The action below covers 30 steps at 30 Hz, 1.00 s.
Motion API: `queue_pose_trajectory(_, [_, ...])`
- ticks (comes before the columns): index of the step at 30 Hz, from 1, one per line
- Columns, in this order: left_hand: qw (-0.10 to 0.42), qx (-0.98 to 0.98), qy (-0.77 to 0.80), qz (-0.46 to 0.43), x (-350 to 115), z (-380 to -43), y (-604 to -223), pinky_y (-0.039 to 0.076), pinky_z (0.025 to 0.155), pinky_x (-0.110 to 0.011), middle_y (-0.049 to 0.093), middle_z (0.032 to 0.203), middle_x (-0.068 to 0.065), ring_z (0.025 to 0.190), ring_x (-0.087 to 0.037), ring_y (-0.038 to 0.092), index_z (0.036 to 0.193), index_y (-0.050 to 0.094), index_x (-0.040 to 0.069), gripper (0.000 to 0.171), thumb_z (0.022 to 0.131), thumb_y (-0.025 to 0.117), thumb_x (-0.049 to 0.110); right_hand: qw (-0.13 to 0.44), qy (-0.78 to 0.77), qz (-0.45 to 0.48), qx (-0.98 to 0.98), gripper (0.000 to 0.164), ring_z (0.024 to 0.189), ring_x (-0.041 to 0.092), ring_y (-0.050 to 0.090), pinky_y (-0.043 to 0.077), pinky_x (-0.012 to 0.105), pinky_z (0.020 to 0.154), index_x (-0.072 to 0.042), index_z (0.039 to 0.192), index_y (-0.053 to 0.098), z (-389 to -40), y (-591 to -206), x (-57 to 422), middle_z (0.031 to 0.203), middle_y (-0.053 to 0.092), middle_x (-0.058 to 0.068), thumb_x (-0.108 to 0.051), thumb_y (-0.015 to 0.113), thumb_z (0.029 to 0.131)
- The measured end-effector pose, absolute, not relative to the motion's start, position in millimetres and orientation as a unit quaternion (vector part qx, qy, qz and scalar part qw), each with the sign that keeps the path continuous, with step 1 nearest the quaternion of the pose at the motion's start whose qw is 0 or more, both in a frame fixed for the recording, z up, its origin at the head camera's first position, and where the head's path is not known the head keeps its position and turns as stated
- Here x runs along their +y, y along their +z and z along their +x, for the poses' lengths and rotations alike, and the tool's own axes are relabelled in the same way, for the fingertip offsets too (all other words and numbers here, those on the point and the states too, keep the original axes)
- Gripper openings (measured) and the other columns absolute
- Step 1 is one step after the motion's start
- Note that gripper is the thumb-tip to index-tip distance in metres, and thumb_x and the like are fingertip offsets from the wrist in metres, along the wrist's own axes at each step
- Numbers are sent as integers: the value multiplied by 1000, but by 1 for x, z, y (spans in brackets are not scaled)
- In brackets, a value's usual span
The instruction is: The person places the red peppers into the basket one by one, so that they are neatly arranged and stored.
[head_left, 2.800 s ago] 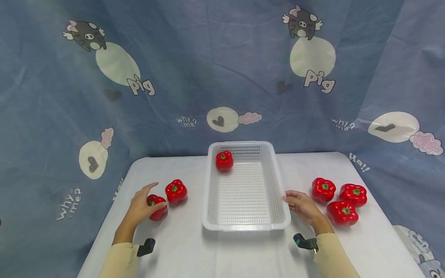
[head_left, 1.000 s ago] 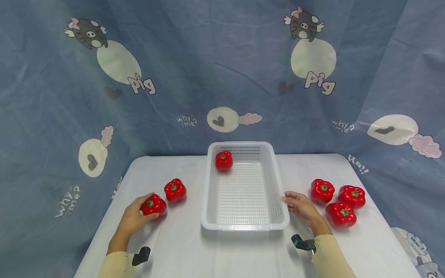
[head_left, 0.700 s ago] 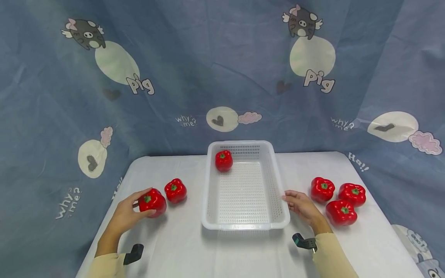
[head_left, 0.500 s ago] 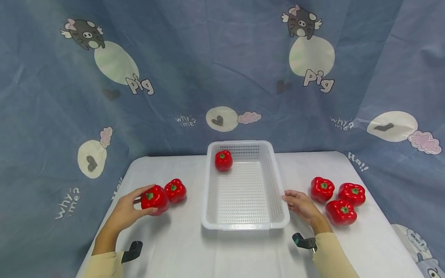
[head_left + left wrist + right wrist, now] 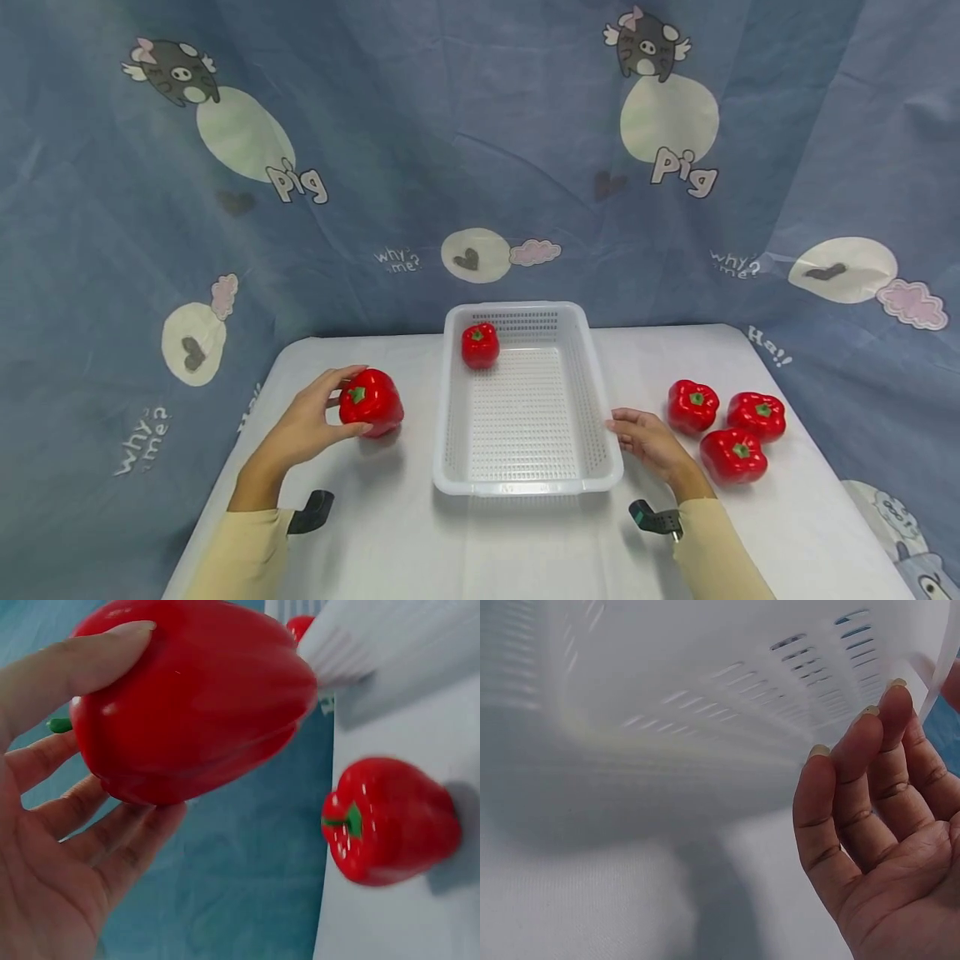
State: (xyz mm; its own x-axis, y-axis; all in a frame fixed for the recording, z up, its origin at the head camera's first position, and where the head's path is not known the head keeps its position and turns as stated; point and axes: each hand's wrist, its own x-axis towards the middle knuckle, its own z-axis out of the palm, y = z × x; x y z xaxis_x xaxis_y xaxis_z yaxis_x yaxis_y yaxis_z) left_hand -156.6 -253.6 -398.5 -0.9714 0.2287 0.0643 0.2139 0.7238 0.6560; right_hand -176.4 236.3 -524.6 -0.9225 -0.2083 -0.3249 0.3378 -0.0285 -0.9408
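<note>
Hanging at the back, a big blue cloth (image 5: 360, 125) shows pigs, hearts and pink clouds. In front of it is a white counter (image 5: 525, 550). A white basket (image 5: 528, 488) with lots of little holes sits in the middle of the counter. Two pale yellow sleeves (image 5: 240, 558) reach in from the near side. The left hand (image 5: 306, 423) is grasping a red pepper (image 5: 378, 404) with its thumb and fingers, and it holds the pepper up over the counter, left of the basket. The right hand (image 5: 651, 442) is at the basket's right side, its fingers pinching the edge. Another pepper (image 5: 394, 821) lies on the counter below the held one; only the left wrist view shows it well. One more pepper (image 5: 480, 346) is inside the basket, in the back left corner. Three peppers (image 5: 733, 456) sit close together on the right of the counter. Each wrist wears a small black gadget (image 5: 311, 512). Smallest is the held pepper's green stem (image 5: 60, 725), which points back toward the hand.
</note>
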Motion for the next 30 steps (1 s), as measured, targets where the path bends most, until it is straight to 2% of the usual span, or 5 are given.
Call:
queue_pose_trajectory(8, [33,926,354,124,-232,-176,-393,51,87,-53,45,137,-18,125,-41,43,143,40,12,89,67,87,15,188,-710,53,676,40,93,19,64,52,29,87,-1,121,58,-179,-529,234,109,66,0,-24,68,90])
queue_pose_trajectory(14, [47,933,334,129,-218,-191,-393,53,83,-53,46,138,-16,123,-41,45,143,41,15,89,67,87,20,186,-707,46,681,43,93,20,65,52,30,88,2,124,57,-179,-529,236,111,67,2,-23,68,90])
queue_pose_trajectory(30, [99,936,316,121,-186,-217,-400,51,89,-50,45,142,-13,126,-37,44,145,41,16,91,68,88,26,188,-710,43,677,39,94,19,66,51,31,90,0,121,59,-178,-527,238,110,69,2,-23,68,90])
